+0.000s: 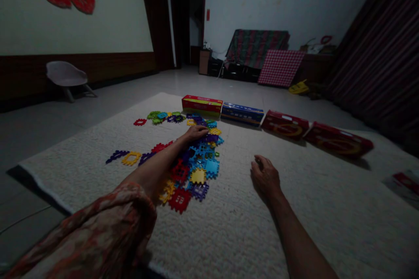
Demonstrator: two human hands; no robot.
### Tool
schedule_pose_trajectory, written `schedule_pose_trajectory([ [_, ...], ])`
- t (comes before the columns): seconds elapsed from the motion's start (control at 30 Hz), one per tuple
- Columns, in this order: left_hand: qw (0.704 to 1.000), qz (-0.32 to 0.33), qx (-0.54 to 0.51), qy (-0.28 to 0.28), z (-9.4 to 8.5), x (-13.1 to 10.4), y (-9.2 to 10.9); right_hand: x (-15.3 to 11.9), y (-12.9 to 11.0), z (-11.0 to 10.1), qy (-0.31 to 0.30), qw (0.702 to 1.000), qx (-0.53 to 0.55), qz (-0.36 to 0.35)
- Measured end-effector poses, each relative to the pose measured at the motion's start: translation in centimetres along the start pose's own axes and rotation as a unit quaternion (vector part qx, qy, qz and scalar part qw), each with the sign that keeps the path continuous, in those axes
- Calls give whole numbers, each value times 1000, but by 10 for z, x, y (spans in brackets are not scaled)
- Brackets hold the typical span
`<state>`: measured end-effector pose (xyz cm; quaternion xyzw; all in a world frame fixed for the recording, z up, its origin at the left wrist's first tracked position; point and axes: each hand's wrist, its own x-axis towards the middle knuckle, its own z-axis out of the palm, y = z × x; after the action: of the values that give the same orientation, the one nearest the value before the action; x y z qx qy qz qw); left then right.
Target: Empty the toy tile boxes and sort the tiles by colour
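Note:
My left hand [196,132] reaches over a heap of toothed plastic building tiles, its fingers stretched forward and touching the far part of the heap. My forearm hides some of the tiles. Near that hand lie a yellow tile [215,131] and several purple and blue ones. Closer to me are a light blue tile [212,167], a pale yellow tile [198,176] and a red tile [180,199]. To the right of the heap, my right hand [266,176] rests low over the mat, fingers loosely curled with a gap at the thumb; I see nothing held in it.
Along the far side of the cream mat [229,226] stand a red and green box [202,106], a blue box [242,114] and two dark red boxes [284,125]. Green tiles [153,116] lie at the far left. A small chair [67,76] stands by the wall.

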<state>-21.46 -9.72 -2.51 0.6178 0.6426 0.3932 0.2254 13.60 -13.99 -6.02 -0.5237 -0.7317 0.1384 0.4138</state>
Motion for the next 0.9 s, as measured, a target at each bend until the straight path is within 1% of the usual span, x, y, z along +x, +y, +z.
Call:
schedule_pose_trajectory([
  [0.1,999,23,40,-27,30,9,24,-1,0,1,-7,1000,5,-2],
  [0.2,995,71,33,-59,58,19,47,-2,0,1,-8,1000,7,-9],
  [0.27,994,94,7,-62,68,24,58,-2,1,2,-7,1000,12,-14],
  [0.33,994,94,-14,-47,66,29,63,-2,0,1,-9,1000,18,-13],
  [0.4,996,82,-24,-17,50,29,61,-1,-1,1,-9,1000,22,-8],
  [0.47,997,65,-26,27,22,21,53,-1,-2,0,-9,1000,24,-3],
  [0.53,996,35,-23,77,-9,4,41,1,-2,-1,-9,1000,24,3],
  [0.63,983,-46,-4,177,-51,-34,20,4,0,0,0,1000,21,10],
  [0.7,967,-94,8,236,-72,-64,7,5,0,3,2,1000,18,16],
  [0.8,948,-139,26,287,-98,-106,-13,1,-8,7,-19,999,31,38],
  [0.83,940,-156,39,300,-106,-119,-20,-4,-13,9,-29,998,40,32],
  [0.9,916,-200,111,329,-122,-144,-32,-17,-27,12,-49,997,50,-13],
])
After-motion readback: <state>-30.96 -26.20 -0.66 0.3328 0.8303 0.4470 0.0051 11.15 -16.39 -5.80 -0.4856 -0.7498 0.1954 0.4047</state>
